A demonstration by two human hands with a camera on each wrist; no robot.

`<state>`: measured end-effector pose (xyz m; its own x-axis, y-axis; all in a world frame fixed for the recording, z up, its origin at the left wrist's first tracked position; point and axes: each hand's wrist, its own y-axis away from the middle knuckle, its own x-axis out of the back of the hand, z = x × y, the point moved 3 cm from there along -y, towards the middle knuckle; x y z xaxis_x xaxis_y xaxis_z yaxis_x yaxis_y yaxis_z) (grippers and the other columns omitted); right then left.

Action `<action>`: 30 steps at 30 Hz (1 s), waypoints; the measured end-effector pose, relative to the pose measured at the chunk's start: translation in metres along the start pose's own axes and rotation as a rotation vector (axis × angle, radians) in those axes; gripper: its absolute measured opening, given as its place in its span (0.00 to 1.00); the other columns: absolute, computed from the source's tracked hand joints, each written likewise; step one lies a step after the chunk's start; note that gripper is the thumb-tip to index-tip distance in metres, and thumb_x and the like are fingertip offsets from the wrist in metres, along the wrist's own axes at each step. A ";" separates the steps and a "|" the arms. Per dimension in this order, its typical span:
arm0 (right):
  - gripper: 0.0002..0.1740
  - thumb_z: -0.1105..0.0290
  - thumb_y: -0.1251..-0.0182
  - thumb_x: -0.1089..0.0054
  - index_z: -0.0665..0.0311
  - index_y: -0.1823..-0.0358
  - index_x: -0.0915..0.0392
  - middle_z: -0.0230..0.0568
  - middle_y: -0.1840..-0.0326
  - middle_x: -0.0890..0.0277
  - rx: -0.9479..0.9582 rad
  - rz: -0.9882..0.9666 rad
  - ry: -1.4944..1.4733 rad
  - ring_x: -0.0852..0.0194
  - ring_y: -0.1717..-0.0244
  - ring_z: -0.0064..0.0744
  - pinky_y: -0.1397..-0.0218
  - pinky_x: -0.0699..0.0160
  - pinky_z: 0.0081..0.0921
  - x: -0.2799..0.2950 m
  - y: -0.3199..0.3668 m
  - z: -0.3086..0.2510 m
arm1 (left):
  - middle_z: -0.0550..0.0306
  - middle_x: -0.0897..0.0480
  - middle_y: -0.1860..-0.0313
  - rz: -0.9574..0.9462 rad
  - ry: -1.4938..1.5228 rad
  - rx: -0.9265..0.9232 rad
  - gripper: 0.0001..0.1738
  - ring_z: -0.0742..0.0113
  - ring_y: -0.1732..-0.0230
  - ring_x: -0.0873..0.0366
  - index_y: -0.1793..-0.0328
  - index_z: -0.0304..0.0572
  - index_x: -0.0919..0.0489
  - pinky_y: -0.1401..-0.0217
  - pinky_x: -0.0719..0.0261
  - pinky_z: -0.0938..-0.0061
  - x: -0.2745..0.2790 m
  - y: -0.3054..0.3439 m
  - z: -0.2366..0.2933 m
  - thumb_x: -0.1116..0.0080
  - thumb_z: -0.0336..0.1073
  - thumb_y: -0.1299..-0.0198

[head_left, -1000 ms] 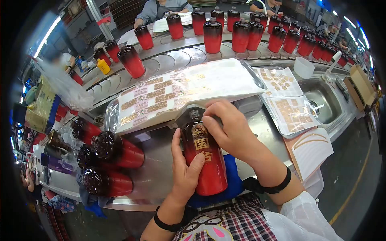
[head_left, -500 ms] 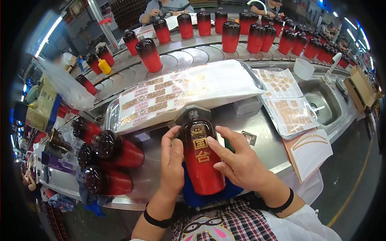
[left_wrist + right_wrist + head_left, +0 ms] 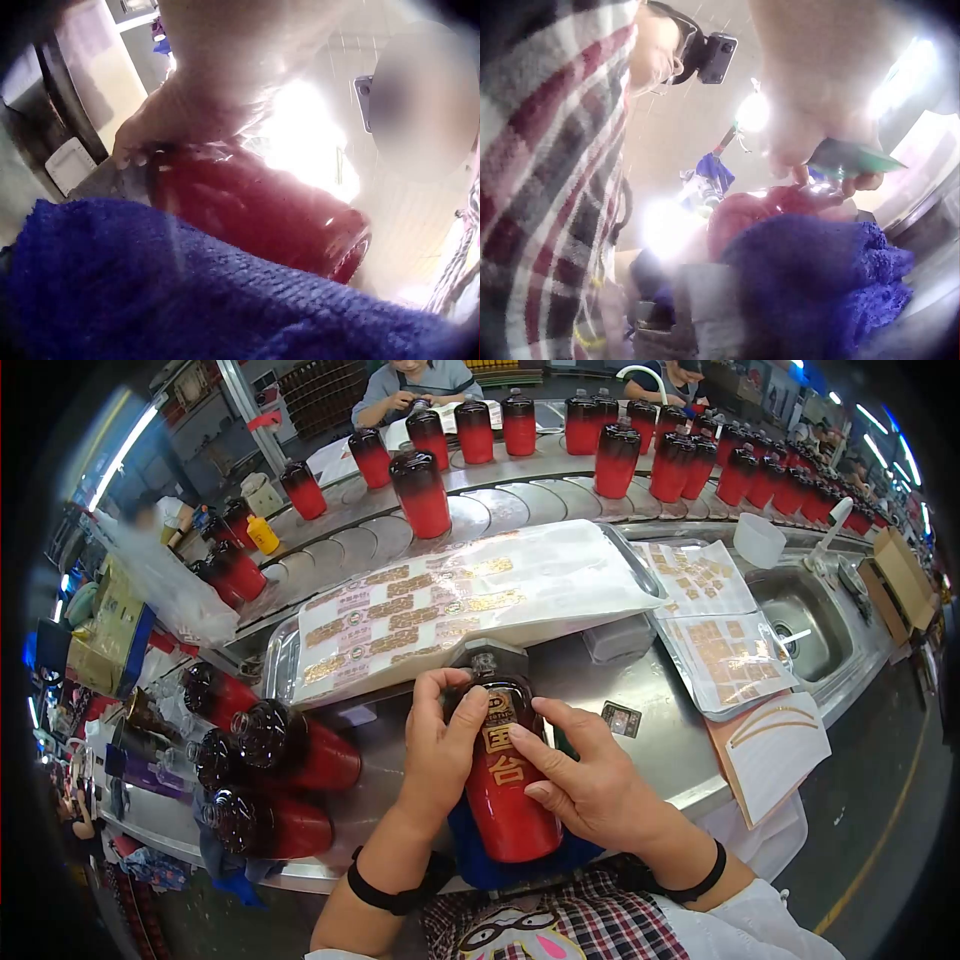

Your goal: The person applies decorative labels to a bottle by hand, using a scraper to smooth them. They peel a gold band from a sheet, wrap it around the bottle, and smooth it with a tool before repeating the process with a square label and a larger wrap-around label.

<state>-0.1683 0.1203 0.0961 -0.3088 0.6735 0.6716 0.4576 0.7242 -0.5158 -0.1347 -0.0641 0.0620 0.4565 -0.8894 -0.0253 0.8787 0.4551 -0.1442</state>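
A red bottle with a black shoulder (image 3: 515, 825) lies tilted before me, its neck away from me, over a blue towel (image 3: 485, 865). Gold characters (image 3: 506, 770) run down its front. My left hand (image 3: 440, 745) grips the bottle's upper left side, thumb on the top gold emblem. From the right, my right hand (image 3: 605, 785) touches the bottle, one digit on the middle character. Tucked in that hand is a flat green piece (image 3: 855, 159) with a pointed end. In the left wrist view the bottle's red body (image 3: 262, 210) shows above the towel.
Several similar bottles (image 3: 300, 750) lie at the left. A tray with a label sheet (image 3: 560, 590) stands ahead, before a conveyor (image 3: 350, 555) carrying bottles. At the right are sticker sheets (image 3: 725, 660), a sink (image 3: 815, 625) and a small dark card (image 3: 622, 718).
My right hand has moved from the bottle's neck down to its right side. My left hand came off the front, then set its thumb on the emblem. Conveyor bottles moved right.
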 end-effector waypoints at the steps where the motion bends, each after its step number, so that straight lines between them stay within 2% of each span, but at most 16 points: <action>1: 0.30 0.67 0.40 0.30 0.64 0.36 0.25 0.63 0.35 0.35 0.004 0.003 -0.001 0.31 0.40 0.60 0.35 0.29 0.46 0.000 0.000 0.000 | 0.53 0.22 0.54 -0.001 -0.018 -0.003 0.18 0.72 0.54 0.25 0.44 0.33 0.28 0.50 0.25 0.76 0.000 0.000 0.000 0.42 0.40 0.29; 3: 0.30 0.67 0.40 0.30 0.64 0.36 0.24 0.62 0.35 0.34 0.006 0.006 -0.006 0.31 0.40 0.59 0.35 0.29 0.46 0.000 -0.001 0.001 | 0.54 0.22 0.54 -0.004 -0.054 -0.010 0.17 0.73 0.54 0.25 0.44 0.33 0.28 0.50 0.25 0.77 0.001 -0.001 0.000 0.43 0.39 0.29; 8: 0.30 0.68 0.41 0.30 0.64 0.36 0.24 0.63 0.34 0.35 -0.002 -0.003 -0.019 0.31 0.39 0.61 0.36 0.29 0.46 0.001 -0.002 0.001 | 0.55 0.22 0.53 -0.035 0.130 0.052 0.17 0.74 0.54 0.25 0.42 0.33 0.30 0.49 0.25 0.78 0.001 0.001 0.001 0.44 0.38 0.29; 11: 0.29 0.72 0.40 0.32 0.66 0.36 0.26 0.62 0.39 0.30 0.025 0.023 0.008 0.27 0.42 0.60 0.39 0.25 0.45 0.009 -0.005 0.000 | 0.55 0.22 0.53 -0.046 0.183 0.051 0.19 0.75 0.54 0.25 0.41 0.33 0.31 0.48 0.24 0.78 -0.001 0.003 0.000 0.43 0.37 0.30; 14: 0.25 0.77 0.40 0.36 0.70 0.40 0.28 0.60 0.47 0.25 -0.144 0.111 -0.116 0.22 0.48 0.59 0.46 0.21 0.44 0.026 -0.012 0.010 | 0.55 0.22 0.52 -0.061 0.138 0.058 0.21 0.74 0.53 0.25 0.40 0.34 0.32 0.48 0.24 0.78 -0.002 0.004 0.003 0.41 0.37 0.32; 15: 0.18 0.76 0.39 0.38 0.70 0.48 0.29 0.57 0.58 0.22 -0.163 0.154 -0.151 0.19 0.55 0.58 0.53 0.20 0.43 0.035 -0.024 0.007 | 0.54 0.22 0.52 -0.070 0.112 0.062 0.22 0.74 0.53 0.25 0.40 0.34 0.33 0.47 0.24 0.78 -0.002 0.005 0.004 0.41 0.37 0.33; 18: 0.15 0.70 0.38 0.38 0.69 0.54 0.30 0.57 0.64 0.22 -0.274 -0.029 -0.110 0.19 0.60 0.59 0.57 0.21 0.45 0.046 -0.058 0.009 | 0.53 0.23 0.50 -0.061 0.051 0.076 0.23 0.73 0.52 0.26 0.40 0.34 0.33 0.47 0.24 0.77 -0.002 0.003 0.003 0.40 0.38 0.35; 19: 0.14 0.66 0.37 0.39 0.67 0.57 0.29 0.57 0.68 0.22 -0.161 0.004 -0.112 0.20 0.63 0.61 0.60 0.22 0.46 0.038 -0.066 0.020 | 0.53 0.24 0.50 -0.066 0.064 0.082 0.23 0.73 0.51 0.26 0.39 0.34 0.33 0.47 0.24 0.77 -0.002 0.003 0.002 0.40 0.38 0.35; 22: 0.12 0.66 0.37 0.40 0.66 0.59 0.28 0.59 0.65 0.21 -0.194 -0.096 -0.208 0.20 0.62 0.62 0.59 0.22 0.46 0.028 -0.076 0.040 | 0.52 0.25 0.49 -0.076 0.080 0.093 0.24 0.72 0.51 0.26 0.39 0.35 0.34 0.47 0.25 0.76 0.000 0.003 -0.002 0.39 0.38 0.35; 23: 0.11 0.67 0.37 0.38 0.65 0.59 0.25 0.57 0.67 0.20 -0.238 0.007 -0.111 0.18 0.62 0.57 0.59 0.21 0.41 0.022 -0.072 0.053 | 0.52 0.25 0.48 -0.081 0.068 0.093 0.24 0.72 0.50 0.26 0.39 0.35 0.34 0.47 0.25 0.76 0.001 0.002 -0.003 0.39 0.38 0.35; 26: 0.12 0.68 0.37 0.36 0.66 0.56 0.23 0.54 0.69 0.20 -0.277 0.111 -0.445 0.16 0.65 0.51 0.60 0.20 0.36 0.024 -0.064 0.044 | 0.51 0.26 0.48 -0.082 0.092 0.098 0.25 0.70 0.50 0.27 0.38 0.35 0.35 0.46 0.25 0.74 -0.001 0.000 -0.003 0.39 0.38 0.36; 27: 0.13 0.68 0.37 0.34 0.66 0.55 0.22 0.50 0.70 0.19 -0.243 0.113 -0.444 0.16 0.67 0.41 0.60 0.20 0.31 0.016 -0.060 0.044 | 0.51 0.26 0.48 -0.082 0.103 0.109 0.26 0.70 0.50 0.27 0.38 0.35 0.35 0.45 0.25 0.74 -0.001 0.002 -0.003 0.38 0.38 0.36; 28: 0.14 0.67 0.37 0.34 0.66 0.55 0.23 0.49 0.67 0.19 -0.358 0.099 -0.374 0.17 0.66 0.36 0.59 0.21 0.30 0.013 -0.056 0.043 | 0.50 0.26 0.48 -0.069 0.052 0.092 0.26 0.70 0.49 0.27 0.38 0.35 0.35 0.45 0.25 0.73 0.000 0.004 -0.002 0.39 0.38 0.36; 30: 0.14 0.66 0.35 0.35 0.67 0.54 0.23 0.45 0.66 0.19 -0.451 0.227 -0.252 0.20 0.65 0.30 0.59 0.21 0.28 0.013 -0.046 0.052 | 0.50 0.26 0.48 -0.039 -0.039 0.032 0.27 0.69 0.48 0.27 0.37 0.35 0.36 0.43 0.26 0.73 0.000 0.004 0.003 0.39 0.37 0.36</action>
<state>-0.2365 0.1036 0.1007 -0.3255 0.8598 0.3935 0.8299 0.4592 -0.3168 -0.1310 -0.0622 0.0646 0.4266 -0.9043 0.0180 0.8996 0.4221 -0.1123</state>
